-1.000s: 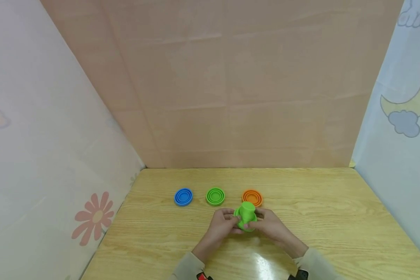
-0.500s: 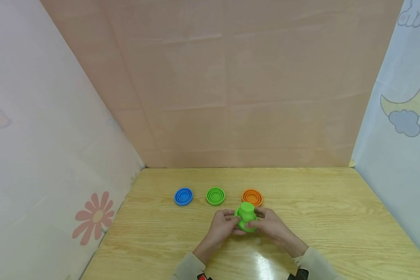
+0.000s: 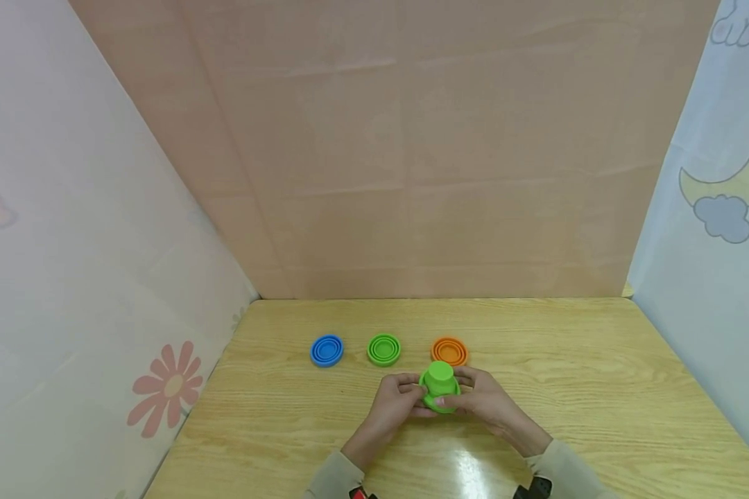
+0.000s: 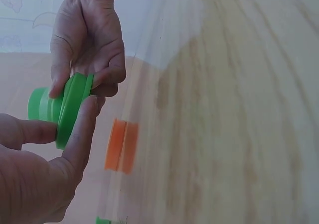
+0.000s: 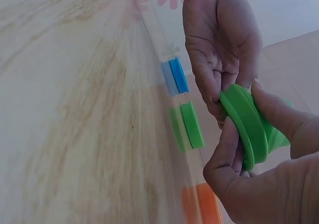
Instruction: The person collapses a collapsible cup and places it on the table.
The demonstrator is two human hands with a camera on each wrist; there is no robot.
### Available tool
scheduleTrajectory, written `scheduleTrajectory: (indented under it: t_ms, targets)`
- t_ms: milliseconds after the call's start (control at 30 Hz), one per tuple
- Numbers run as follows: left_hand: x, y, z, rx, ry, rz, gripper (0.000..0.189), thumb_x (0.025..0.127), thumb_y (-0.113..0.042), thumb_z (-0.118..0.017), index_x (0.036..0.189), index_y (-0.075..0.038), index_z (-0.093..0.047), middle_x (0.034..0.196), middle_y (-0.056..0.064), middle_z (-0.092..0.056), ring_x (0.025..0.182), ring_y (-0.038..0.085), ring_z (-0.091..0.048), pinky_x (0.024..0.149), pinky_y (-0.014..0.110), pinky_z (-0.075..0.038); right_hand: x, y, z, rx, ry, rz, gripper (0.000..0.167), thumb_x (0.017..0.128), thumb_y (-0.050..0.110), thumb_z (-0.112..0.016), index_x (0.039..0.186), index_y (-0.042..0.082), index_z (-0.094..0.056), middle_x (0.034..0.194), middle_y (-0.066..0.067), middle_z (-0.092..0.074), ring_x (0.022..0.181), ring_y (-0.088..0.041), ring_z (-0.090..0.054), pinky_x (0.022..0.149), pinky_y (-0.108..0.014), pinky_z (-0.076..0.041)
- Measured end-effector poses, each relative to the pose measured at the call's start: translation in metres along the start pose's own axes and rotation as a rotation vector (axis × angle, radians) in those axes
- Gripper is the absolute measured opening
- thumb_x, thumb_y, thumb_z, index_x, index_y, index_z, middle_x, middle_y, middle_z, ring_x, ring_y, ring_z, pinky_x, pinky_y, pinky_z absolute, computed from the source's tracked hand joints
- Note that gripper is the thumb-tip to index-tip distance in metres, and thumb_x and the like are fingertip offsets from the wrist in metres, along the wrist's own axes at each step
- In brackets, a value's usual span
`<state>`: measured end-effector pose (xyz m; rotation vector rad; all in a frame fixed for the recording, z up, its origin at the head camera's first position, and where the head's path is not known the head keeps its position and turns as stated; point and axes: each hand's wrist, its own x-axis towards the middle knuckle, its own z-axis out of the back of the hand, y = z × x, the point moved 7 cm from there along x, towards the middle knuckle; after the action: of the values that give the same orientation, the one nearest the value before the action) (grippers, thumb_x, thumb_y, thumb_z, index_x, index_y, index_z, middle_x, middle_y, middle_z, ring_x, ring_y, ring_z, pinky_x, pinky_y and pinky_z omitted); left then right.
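A green collapsible cup (image 3: 440, 378) is held upside down above the table, its narrow end up and its wide rim below. Part of its stepped wall is folded in, as the left wrist view of the green cup (image 4: 73, 102) also shows. My left hand (image 3: 392, 402) pinches the rim from the left, thumb on the outer wall and fingers under the rim. From the right, my right hand (image 3: 489, 403) grips the same rim, its thumb pressing the near side. Just behind the hands lies a flattened orange collapsible cup (image 3: 449, 351).
A flattened green collapsible cup (image 3: 384, 351) and a flattened blue one (image 3: 327, 351) lie in a row with the orange one on the wooden table (image 3: 568, 360). A beige backdrop (image 3: 412, 173) rises behind the table, with patterned sheets along both sides.
The held green cup has straightened from a slight lean, and its narrow end looks a little shorter. My thumbs have shifted slightly on it. The cups on the table have stayed put.
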<state>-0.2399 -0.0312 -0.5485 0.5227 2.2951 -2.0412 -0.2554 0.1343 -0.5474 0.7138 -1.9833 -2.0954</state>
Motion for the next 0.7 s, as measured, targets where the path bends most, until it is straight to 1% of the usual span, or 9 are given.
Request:
scheduleTrajectory:
  t_ms: [133, 333, 400, 500, 600, 700]
  targets:
    - [0.0006, 0.0014, 0.0002, -0.011, 0.009, 0.005, 0.037, 0.101, -0.002, -0.059, 0.134, 0.015, -0.059, 0.117, 0.025, -0.076, 0.096, 0.032, -0.080, 0.086, 0.042, -0.068, -0.0007, -0.0003, 0.0003, 0.002, -0.008, -0.005, 0.077, 0.088, 0.013, -0.085, 0.150, -0.009, -0.045, 0.146, -0.028, -0.057, 0.110, -0.021, -0.067, 0.082, -0.036, -0.064]
    - [0.0001, 0.0005, -0.0004, -0.041, 0.017, 0.008, 0.036, 0.099, 0.001, -0.058, 0.133, 0.011, -0.063, 0.116, 0.025, -0.076, 0.097, 0.033, -0.079, 0.083, 0.040, -0.068, -0.0011, -0.0003, 0.0006, 0.011, 0.021, 0.009, 0.063, 0.089, 0.013, -0.084, 0.141, -0.008, -0.055, 0.130, -0.014, -0.070, 0.105, -0.019, -0.068, 0.082, -0.036, -0.064]
    - [-0.0003, -0.0008, -0.0009, -0.046, 0.029, 0.006, 0.036, 0.099, 0.000, -0.059, 0.133, 0.010, -0.064, 0.117, 0.025, -0.076, 0.096, 0.032, -0.080, 0.083, 0.040, -0.068, -0.0015, -0.0001, 0.0000, 0.026, 0.056, 0.014, 0.061, 0.090, 0.013, -0.083, 0.140, -0.008, -0.056, 0.127, -0.010, -0.071, 0.106, -0.019, -0.068, 0.084, -0.036, -0.064]
    - [-0.0005, -0.0027, -0.0017, -0.053, 0.047, 0.002, 0.035, 0.098, -0.002, -0.061, 0.132, 0.008, -0.066, 0.118, 0.025, -0.076, 0.095, 0.031, -0.080, 0.084, 0.041, -0.068, -0.0034, 0.0004, -0.0011, 0.076, 0.142, 0.019, 0.062, 0.093, 0.013, -0.080, 0.145, -0.008, -0.052, 0.128, -0.006, -0.070, 0.111, -0.018, -0.069, 0.091, -0.036, -0.064]
    - [-0.0004, -0.0039, 0.0010, -0.050, 0.034, -0.003, 0.033, 0.099, -0.005, -0.064, 0.129, 0.007, -0.069, 0.116, 0.024, -0.077, 0.092, 0.028, -0.080, 0.083, 0.040, -0.068, -0.0058, 0.0015, -0.0005, 0.179, 0.239, 0.018, 0.059, 0.099, 0.011, -0.071, 0.150, -0.008, -0.047, 0.130, -0.003, -0.070, 0.115, -0.017, -0.070, 0.101, -0.038, -0.062]
    - [-0.0001, -0.0042, 0.0057, -0.042, 0.017, -0.013, 0.032, 0.099, -0.005, -0.064, 0.128, 0.009, -0.069, 0.115, 0.023, -0.076, 0.094, 0.026, -0.080, 0.084, 0.039, -0.068, -0.0078, 0.0033, 0.0039, 0.277, 0.297, 0.031, 0.047, 0.106, 0.009, -0.060, 0.149, -0.005, -0.047, 0.129, 0.000, -0.072, 0.117, -0.014, -0.071, 0.107, -0.035, -0.060]
